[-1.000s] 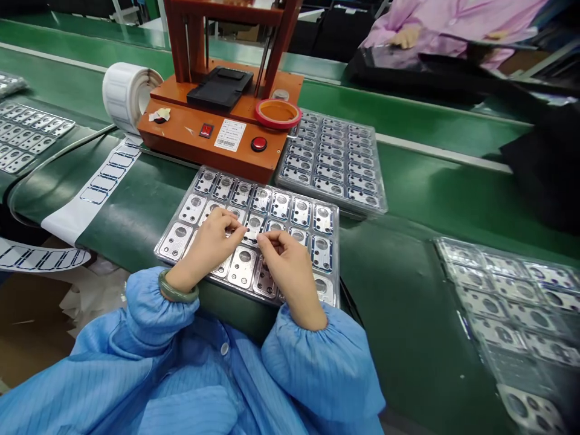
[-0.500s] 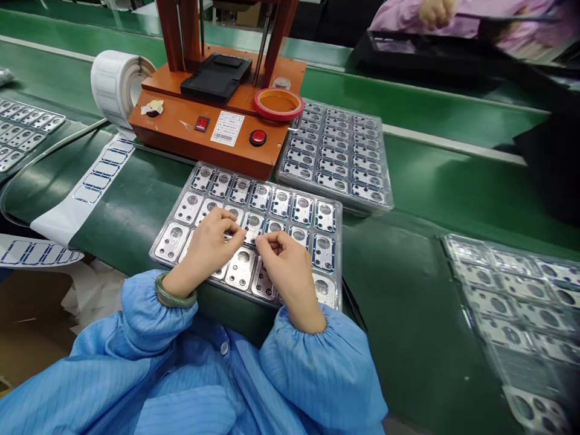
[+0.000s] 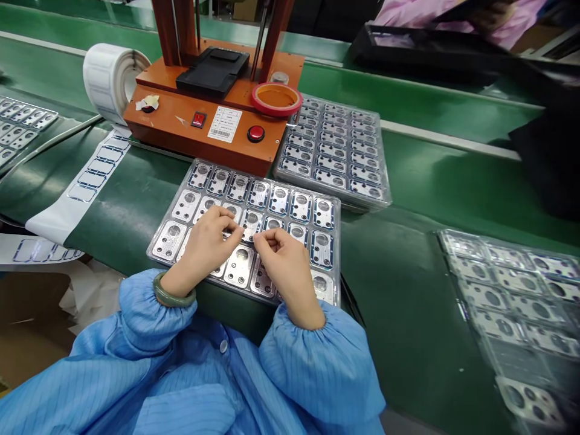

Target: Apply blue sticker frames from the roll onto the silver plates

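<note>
The left hand (image 3: 206, 248) and right hand (image 3: 285, 266) hover over the middle of a clear plastic tray (image 3: 339, 254) of metal plates (image 3: 174, 240), fingers curled inward, with the fingertips (image 3: 235, 232) meeting over one plate in the third row. The fingers look pinched, but they hide whatever lies between them, so I cannot tell whether they grasp anything. The tray's near edge passes just under the wrists, and its far edge lies just beside an orange bench machine (image 3: 181, 127). A second tray (image 3: 333, 151) nearly touches the first at the upper right. To the right, a wide stretch of green conveyor belt (image 3: 389, 302) separates the hands from a third tray (image 3: 441, 238). To the left, a white label strip (image 3: 90, 181) runs along the belt from a label roll (image 3: 115, 78).
</note>
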